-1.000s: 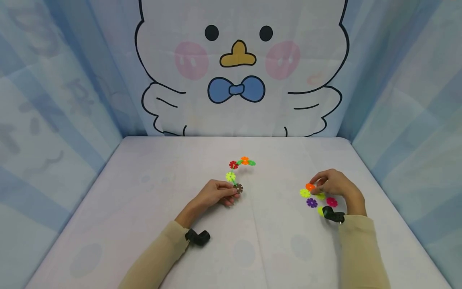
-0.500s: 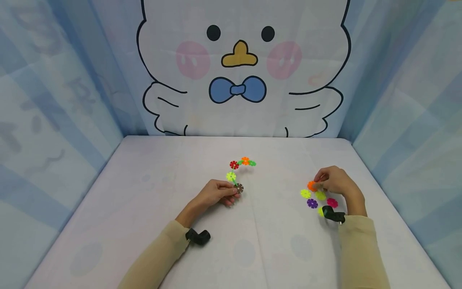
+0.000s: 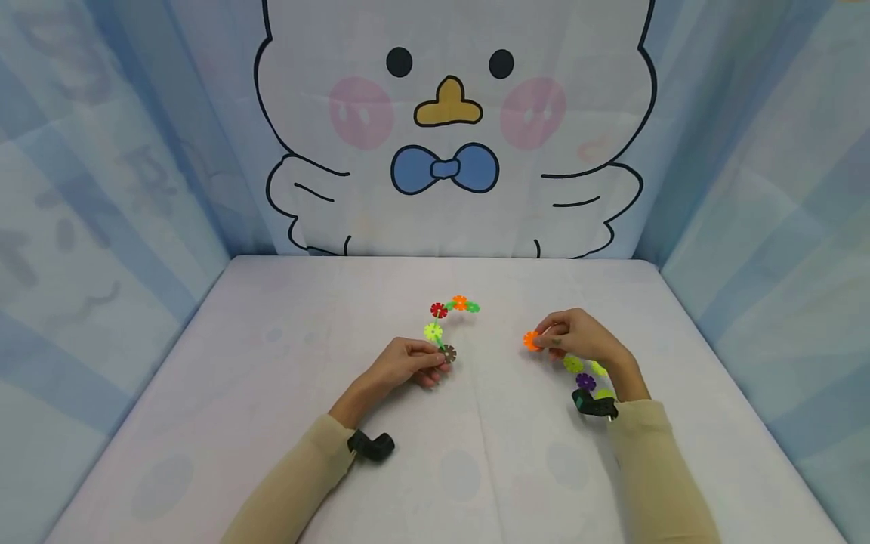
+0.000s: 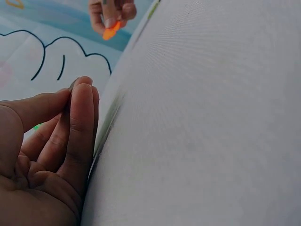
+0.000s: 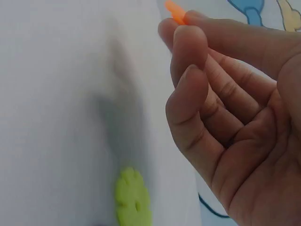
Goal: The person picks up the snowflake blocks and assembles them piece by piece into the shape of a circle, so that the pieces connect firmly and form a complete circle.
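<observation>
White tabletop, cartoon backdrop: hooked disc chain in one hand, orange disc in the other

I have the disc chain left of mid-table, its long axis running away from the person. From a brown disc at the near end it passes a yellow link and a red link, then bends right through an orange link to a green tip. I can't tell how much of it touches the cloth.

At the near end, the left hand pinches the brown disc between thumb and fingers. Well apart, the right hand grips the orange disc at its fingertips; it juts left, toward the chain, and I see it almost edge-on from the right wrist.

Beside and below that hand lie loose yellow and purple discs, partly hidden by the black wrist camera. Tan sleeves cover both forearms; blue curtains flank the table.
</observation>
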`<state>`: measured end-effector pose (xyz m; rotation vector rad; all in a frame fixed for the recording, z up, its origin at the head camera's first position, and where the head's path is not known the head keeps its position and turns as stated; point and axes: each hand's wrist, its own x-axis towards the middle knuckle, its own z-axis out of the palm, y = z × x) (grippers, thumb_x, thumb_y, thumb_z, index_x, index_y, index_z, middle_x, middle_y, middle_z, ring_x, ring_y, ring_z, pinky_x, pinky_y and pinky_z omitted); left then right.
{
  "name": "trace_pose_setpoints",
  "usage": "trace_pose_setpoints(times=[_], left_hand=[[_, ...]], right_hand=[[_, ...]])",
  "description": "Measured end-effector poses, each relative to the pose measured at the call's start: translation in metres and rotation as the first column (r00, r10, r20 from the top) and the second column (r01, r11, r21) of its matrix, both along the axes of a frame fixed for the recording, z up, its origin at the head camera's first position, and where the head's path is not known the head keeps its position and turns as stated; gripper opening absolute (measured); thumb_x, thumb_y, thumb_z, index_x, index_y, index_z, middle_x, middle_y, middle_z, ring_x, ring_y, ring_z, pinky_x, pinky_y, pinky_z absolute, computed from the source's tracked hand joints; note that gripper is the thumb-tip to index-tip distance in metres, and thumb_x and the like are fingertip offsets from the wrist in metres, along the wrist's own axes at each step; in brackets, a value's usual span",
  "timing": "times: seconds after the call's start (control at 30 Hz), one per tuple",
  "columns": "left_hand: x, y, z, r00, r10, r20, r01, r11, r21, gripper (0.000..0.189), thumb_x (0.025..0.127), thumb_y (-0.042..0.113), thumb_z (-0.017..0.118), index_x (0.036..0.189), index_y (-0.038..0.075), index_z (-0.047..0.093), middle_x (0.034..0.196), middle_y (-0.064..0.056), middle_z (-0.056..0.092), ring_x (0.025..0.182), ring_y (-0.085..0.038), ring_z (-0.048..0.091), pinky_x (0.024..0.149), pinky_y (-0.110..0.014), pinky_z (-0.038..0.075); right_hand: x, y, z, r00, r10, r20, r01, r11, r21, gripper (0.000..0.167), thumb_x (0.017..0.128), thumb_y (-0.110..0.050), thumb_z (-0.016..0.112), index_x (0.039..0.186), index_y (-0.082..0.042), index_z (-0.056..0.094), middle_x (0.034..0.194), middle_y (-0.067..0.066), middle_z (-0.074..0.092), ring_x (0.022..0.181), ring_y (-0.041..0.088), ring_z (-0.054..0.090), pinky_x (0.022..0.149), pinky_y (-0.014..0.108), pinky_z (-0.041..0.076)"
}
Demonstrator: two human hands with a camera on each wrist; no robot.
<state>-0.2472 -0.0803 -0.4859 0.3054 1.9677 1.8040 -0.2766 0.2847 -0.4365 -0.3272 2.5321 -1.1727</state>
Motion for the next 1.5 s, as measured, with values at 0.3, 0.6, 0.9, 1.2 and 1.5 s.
trace_pose_setpoints(times=[0.3,0.6,0.9,1.2,1.5], left_hand=[[0.001,0.0,0.001,1.0,0.009,0.016,-0.009,1.0,0.01,0.025,0.101,0.012,0.073,0.119,-0.004,0.074,0.1,-0.01,0.083,0.074,-0.009,0.072,0.069,-0.025,0.065],[0.0,-0.001,0.0,1.0,0.001,0.008,-0.001,1.0,-0.003,0.026,0.101,0.014,0.072,0.12,-0.004,0.074,0.102,-0.012,0.083,0.074,-0.01,0.072,0.069,-0.025,0.065],[0.0,-0.001,0.001,1.0,-0.005,0.0,0.005,1.0,-0.001,0.025,0.102,0.014,0.071,0.119,-0.005,0.074,0.102,-0.014,0.082,0.074,-0.009,0.072,0.07,-0.025,0.065],[-0.001,0.0,0.0,1.0,0.006,0.006,-0.006,1.0,-0.003,0.024,0.102,0.014,0.071,0.117,-0.004,0.075,0.102,-0.013,0.082,0.073,-0.01,0.071,0.068,-0.025,0.064],[-0.001,0.0,0.001,1.0,0.015,-0.002,-0.015,1.0,0.01,0.023,0.102,0.013,0.071,0.116,-0.006,0.074,0.098,-0.011,0.082,0.073,-0.01,0.07,0.068,-0.025,0.065]], right_hand=[[0.0,-0.06,-0.015,0.995,0.088,0.042,-0.08,0.984,-0.162,0.021,0.096,-0.018,0.08,0.11,-0.004,0.074,0.092,0.012,0.081,0.067,0.019,0.068,0.066,0.03,0.058],[0.008,-0.095,-0.022,0.989,0.144,-0.022,-0.146,0.967,-0.208,0.015,0.097,-0.016,0.079,0.105,-0.004,0.074,0.093,0.017,0.081,0.065,0.018,0.07,0.063,0.028,0.057],[0.013,-0.106,-0.021,0.984,0.162,-0.07,-0.171,0.973,-0.153,0.015,0.095,-0.02,0.081,0.103,-0.008,0.077,0.087,0.013,0.081,0.066,0.018,0.072,0.062,0.027,0.053],[0.017,-0.111,-0.017,0.983,0.138,-0.124,-0.152,0.982,-0.109,0.012,0.094,-0.019,0.082,0.099,-0.01,0.077,0.091,0.01,0.081,0.066,0.019,0.073,0.063,0.029,0.056],[0.021,-0.116,-0.018,0.98,0.116,-0.161,-0.132,0.986,-0.098,0.008,0.094,-0.015,0.082,0.095,-0.01,0.075,0.092,0.009,0.08,0.067,0.018,0.073,0.062,0.03,0.058]])
